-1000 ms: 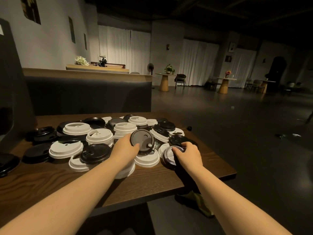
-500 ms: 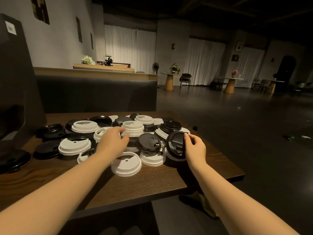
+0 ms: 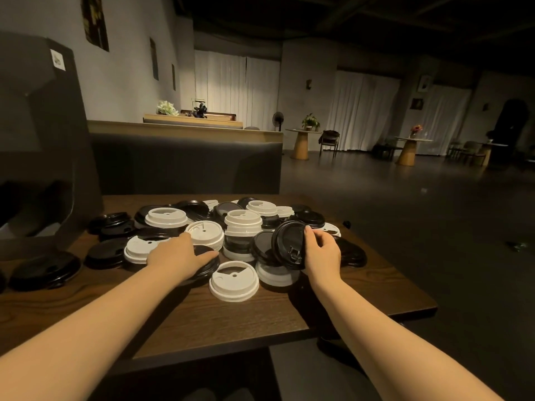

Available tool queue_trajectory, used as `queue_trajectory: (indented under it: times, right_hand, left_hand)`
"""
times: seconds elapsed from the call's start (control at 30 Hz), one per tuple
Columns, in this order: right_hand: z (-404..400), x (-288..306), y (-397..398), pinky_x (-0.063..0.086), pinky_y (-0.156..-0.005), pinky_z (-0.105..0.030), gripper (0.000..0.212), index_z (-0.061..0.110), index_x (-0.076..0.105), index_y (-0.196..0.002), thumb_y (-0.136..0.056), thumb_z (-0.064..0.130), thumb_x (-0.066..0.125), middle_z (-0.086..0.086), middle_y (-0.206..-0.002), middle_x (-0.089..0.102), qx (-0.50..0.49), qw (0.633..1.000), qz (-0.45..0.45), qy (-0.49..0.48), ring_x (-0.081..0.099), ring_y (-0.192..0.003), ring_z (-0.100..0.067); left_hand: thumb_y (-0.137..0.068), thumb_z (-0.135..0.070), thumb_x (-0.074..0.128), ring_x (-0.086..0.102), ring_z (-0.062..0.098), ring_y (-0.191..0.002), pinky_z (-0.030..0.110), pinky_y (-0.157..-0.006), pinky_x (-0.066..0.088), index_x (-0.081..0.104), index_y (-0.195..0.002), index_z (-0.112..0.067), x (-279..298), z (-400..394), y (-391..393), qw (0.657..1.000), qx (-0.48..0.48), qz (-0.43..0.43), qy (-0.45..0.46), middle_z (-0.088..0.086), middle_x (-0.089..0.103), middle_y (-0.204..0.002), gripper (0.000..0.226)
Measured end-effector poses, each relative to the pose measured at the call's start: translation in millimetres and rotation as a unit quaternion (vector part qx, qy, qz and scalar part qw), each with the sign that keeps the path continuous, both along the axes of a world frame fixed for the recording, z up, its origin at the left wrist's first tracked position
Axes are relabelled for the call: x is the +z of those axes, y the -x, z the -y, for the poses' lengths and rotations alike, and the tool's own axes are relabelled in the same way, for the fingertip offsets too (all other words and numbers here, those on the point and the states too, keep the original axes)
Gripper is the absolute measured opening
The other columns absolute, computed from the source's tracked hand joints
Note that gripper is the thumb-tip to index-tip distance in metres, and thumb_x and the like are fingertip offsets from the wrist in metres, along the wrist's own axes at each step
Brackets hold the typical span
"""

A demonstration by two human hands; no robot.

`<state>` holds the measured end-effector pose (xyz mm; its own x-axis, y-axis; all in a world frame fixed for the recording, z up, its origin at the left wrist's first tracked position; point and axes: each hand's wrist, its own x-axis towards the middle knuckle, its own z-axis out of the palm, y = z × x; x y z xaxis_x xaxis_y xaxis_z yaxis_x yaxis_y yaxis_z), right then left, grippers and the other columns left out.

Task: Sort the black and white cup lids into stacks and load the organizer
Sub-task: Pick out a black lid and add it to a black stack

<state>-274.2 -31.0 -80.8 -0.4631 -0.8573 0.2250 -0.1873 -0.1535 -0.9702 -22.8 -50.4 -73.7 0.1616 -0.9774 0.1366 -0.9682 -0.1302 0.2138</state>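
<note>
Since a moment ago, left hand shifted onto a flat black plastic lid, fingers apparently flat, pinning it on the wooden counter. Right hand pinching another round black plastic lid upright, likely for stacking amid mixed lids.

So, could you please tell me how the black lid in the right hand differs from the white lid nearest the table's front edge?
The black lid is dark and tilted up on edge, gripped by the right hand; the white lid is pale, lies flat on the table, and nothing touches it. Both are round cup lids.
</note>
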Motion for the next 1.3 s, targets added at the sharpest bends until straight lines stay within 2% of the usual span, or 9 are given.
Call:
queue_trajectory:
  times: [0.1,0.3,0.4,0.47,0.6,0.83,0.9,1.03,1.3]
  right_hand:
    - [-2.4,-0.4,-4.6,0.042,-0.075,-0.02,0.03,0.014,0.056,-0.118,-0.098,0.034,0.048,0.004,-0.106,0.056,0.001,1.0,-0.002,0.005,0.051,-0.098,-0.01]
    - [-2.1,-0.1,-23.9,0.046,-0.081,-0.025,0.028,0.011,0.053,-0.115,-0.098,0.033,0.046,-0.001,-0.104,0.057,0.017,0.999,0.027,0.016,0.055,-0.099,-0.015]
    - [-1.7,2.7,-34.0,0.044,-0.07,-0.019,0.024,0.013,0.053,-0.109,-0.099,0.033,0.044,0.004,-0.092,0.056,0.044,0.999,0.03,0.007,0.054,-0.091,-0.01]
    - [-0.2,3.2,-43.3,0.047,-0.073,-0.023,0.025,0.013,0.053,-0.105,-0.099,0.035,0.044,0.004,-0.091,0.057,0.064,0.998,0.027,-0.006,0.055,-0.09,-0.011]
    - [5.9,2.9,-60.5,0.051,-0.088,-0.037,0.034,0.012,0.06,-0.107,-0.097,0.041,0.045,-0.004,-0.1,0.065,0.103,0.994,0.002,-0.03,0.061,-0.097,-0.018]
    - [7.7,15.1,-77.1,0.051,-0.091,-0.042,0.016,0.026,0.059,-0.087,-0.093,0.04,0.055,0.002,-0.092,0.066,0.137,0.99,-0.001,-0.01,0.063,-0.093,-0.015]
    - [9.1,14.8,-77.5,0.051,-0.091,-0.043,0.017,0.024,0.06,-0.087,-0.091,0.041,0.057,0.001,-0.09,0.067,0.141,0.99,-0.001,-0.009,0.064,-0.092,-0.016]
    - [10.1,12.3,-79.7,0.053,-0.087,-0.047,0.029,0.018,0.064,-0.094,-0.085,0.045,0.062,-0.004,-0.092,0.07,0.145,0.989,0.023,-0.006,0.067,-0.09,-0.019]
    - [5.8,20.5,-62.5,0.05,-0.076,-0.021,0.013,0.019,0.058,-0.097,-0.092,0.032,0.059,0.004,-0.094,0.063,0.164,0.986,-0.032,0.015,0.06,-0.088,-0.008]
  left_hand:
    - [-0.08,-0.075,0.047,0.062,0.022,-0.099,0.036,-0.082,0.054,0.056,-0.122,-0.015,-1.5,-2.2,-0.4,1.0,-0.009,-0.003,0.005,0.003,0.065,-0.111,0.073]
    - [-0.079,-0.053,0.07,0.055,0.033,-0.115,0.041,-0.095,0.046,0.043,-0.138,-0.013,-0.1,-12.2,-3.1,0.991,0.001,-0.127,0.04,0.016,0.039,-0.136,0.077]
    - [-0.079,-0.046,0.072,0.052,0.031,-0.117,0.04,-0.099,0.045,0.056,-0.131,-0.013,-3.5,-6.9,-10.4,0.981,-0.004,-0.185,0.064,0.017,0.046,-0.131,0.063]
    - [-0.082,-0.04,0.071,0.056,0.028,-0.111,0.036,-0.089,0.048,0.062,-0.122,-0.012,0.1,-4.9,-11.8,0.962,0.004,-0.257,0.091,0.013,0.054,-0.124,0.05]
    - [-0.092,-0.029,0.062,0.061,0.02,-0.097,0.029,-0.075,0.044,0.066,-0.107,-0.008,13.2,-1.2,-2.5,0.885,-0.029,-0.448,0.127,0.005,0.067,-0.099,0.026]
    - [-0.091,-0.04,0.06,0.062,0.024,-0.11,0.044,-0.088,0.054,0.062,-0.118,-0.014,22.4,-4.3,25.5,0.713,-0.037,-0.7,0.005,0.008,0.068,-0.115,0.038]
    - [-0.093,-0.047,0.054,0.06,0.025,-0.114,0.044,-0.094,0.051,0.059,-0.124,-0.013,20.9,-5.8,34.0,0.691,-0.025,-0.722,-0.003,0.009,0.066,-0.119,0.046]
    - [-0.103,-0.039,0.036,0.067,0.025,-0.092,0.039,-0.067,0.054,0.062,-0.104,-0.015,18.0,-10.0,42.5,0.656,-0.026,-0.753,-0.039,0.009,0.072,-0.096,0.035]
    - [-0.104,-0.037,0.033,0.065,0.029,-0.096,0.044,-0.072,0.055,0.063,-0.107,-0.015,21.2,-12.6,45.5,0.672,-0.064,-0.734,-0.07,0.013,0.069,-0.103,0.036]
